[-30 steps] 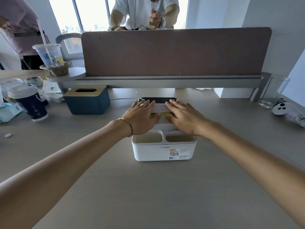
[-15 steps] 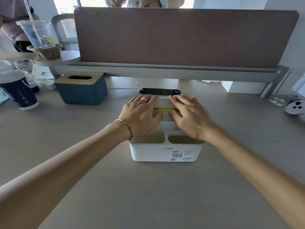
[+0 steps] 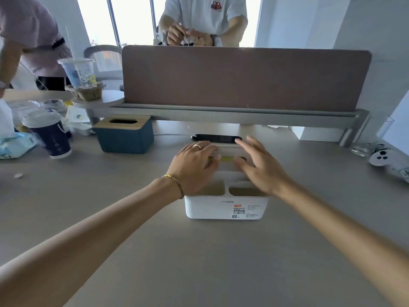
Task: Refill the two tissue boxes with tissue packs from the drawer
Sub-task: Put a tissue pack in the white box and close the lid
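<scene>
Left hand point(image 3: 194, 167): lay flat on lid of white tissue box point(image 3: 225, 204); ring on one finger; gold bracelet point(image 3: 174, 183) at wrist
Right hand point(image 3: 259, 165): fingers spread, over right part of lid; contact unclear
White tissue box: on grey desk point(image 3: 110, 218); two open front compartments; yellow-green strip point(image 3: 225, 159) showed in lid slot
Blue tissue box point(image 3: 125, 135): wooden lid, slot looked dark; well left of white one
Dark paper cup point(image 3: 49, 135): far left
Partition point(image 3: 243, 78): stood behind desk

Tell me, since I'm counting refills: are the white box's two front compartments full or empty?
Empty, as far as visible: both front pockets of the white box show only bare tan insides. The left hand covers part of one.
</scene>
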Available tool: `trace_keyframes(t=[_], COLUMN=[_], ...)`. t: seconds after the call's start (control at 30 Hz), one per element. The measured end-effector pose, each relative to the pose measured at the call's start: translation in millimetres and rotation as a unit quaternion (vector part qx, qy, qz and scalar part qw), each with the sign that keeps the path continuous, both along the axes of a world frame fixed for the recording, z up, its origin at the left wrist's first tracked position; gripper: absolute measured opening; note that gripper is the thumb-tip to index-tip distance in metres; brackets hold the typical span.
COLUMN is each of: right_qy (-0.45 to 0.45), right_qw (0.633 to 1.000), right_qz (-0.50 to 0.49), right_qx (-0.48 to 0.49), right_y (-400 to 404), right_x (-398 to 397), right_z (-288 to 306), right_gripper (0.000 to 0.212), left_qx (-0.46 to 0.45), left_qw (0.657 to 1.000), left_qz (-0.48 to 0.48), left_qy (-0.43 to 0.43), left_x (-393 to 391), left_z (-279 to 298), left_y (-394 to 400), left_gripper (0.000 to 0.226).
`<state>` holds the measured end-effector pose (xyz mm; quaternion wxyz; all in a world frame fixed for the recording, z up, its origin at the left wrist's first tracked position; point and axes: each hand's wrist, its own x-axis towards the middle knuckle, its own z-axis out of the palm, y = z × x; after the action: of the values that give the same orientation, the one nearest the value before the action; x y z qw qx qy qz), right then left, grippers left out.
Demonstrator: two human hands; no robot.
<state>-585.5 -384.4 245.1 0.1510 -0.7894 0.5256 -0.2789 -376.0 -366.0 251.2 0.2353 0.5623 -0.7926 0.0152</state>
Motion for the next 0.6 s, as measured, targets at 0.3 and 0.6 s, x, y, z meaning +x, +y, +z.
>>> trace_keyframes(t=[0.3,0.6], right_qy=[0.227,0.186], right_qw=[0.966,0.974], right_qz=[0.101,0.08], right_qx=[-0.07,-0.099], right_y=[43.7,21.3], right_x=[-20.0,15.0], right_z=[3.5,18.5], right_gripper=[0.106,0.104], left_qx=[-0.023,0.006], left_qw=[0.988,0.993], left_qz=[-0.064,-0.059], left_qy=[-0.139,-0.107], left_x=[6.3,33.2], left_z=[-10.9,10.6], left_y=[38.6,17.9], left_gripper=[0.105,0.106])
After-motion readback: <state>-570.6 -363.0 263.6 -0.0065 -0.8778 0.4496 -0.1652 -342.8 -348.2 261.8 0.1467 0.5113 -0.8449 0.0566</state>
